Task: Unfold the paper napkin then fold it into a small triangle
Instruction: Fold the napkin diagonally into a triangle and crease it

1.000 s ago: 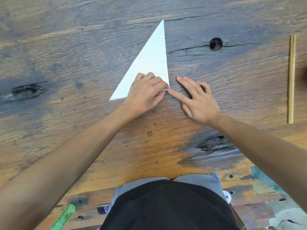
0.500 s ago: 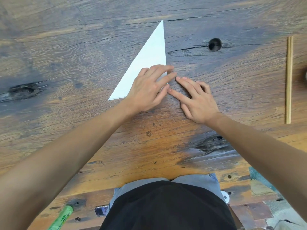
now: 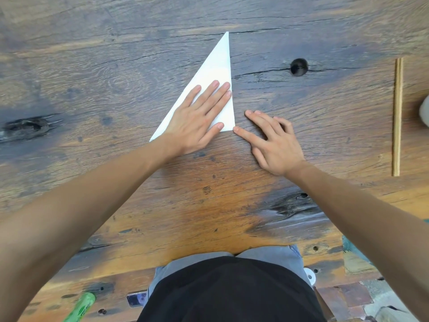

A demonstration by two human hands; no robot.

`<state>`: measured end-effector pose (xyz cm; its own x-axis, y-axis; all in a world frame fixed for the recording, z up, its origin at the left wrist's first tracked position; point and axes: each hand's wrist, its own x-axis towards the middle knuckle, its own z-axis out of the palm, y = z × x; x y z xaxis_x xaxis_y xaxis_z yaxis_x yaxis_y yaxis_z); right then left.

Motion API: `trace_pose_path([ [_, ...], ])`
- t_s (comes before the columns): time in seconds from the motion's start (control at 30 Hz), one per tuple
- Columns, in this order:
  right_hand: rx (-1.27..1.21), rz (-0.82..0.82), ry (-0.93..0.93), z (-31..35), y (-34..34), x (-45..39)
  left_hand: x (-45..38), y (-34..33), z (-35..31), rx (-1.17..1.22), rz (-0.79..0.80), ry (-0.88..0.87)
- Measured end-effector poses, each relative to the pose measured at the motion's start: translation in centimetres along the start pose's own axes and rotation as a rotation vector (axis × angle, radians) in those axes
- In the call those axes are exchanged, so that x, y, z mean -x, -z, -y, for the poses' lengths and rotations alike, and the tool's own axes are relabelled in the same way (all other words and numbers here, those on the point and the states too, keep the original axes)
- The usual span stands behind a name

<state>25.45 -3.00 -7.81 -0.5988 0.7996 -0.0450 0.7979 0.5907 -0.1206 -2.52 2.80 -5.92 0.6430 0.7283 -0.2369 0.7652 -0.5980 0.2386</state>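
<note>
- Neither hand's grip is closed on anything: the left hand [image 3: 198, 117] lies flat, fingers spread, pressing the white paper napkin folded into a triangle [image 3: 219, 66].
- The right hand [image 3: 275, 145] rests open on the dark weathered wooden surface [image 3: 92, 66], just right of the napkin, index fingertip touching its near right corner.
- A thin bamboo stick [image 3: 397, 117] lies well right of the napkin.
</note>
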Motion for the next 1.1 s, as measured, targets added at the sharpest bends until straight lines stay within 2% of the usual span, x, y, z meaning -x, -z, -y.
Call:
trace_pose_path([
  [0.53,0.004,0.017,-0.010,-0.1,-0.4,0.0,8.3,-1.3,6.4,-0.071,0.052,-0.243],
  [0.9,0.013,0.033,-0.011,-0.3,-0.8,0.0,12.2,-0.3,8.6,-0.063,0.145,-0.267],
  [1.1,0.002,0.025,-0.010,-0.3,-0.7,0.0,6.7,1.6,6.1,0.025,0.061,-0.518],
])
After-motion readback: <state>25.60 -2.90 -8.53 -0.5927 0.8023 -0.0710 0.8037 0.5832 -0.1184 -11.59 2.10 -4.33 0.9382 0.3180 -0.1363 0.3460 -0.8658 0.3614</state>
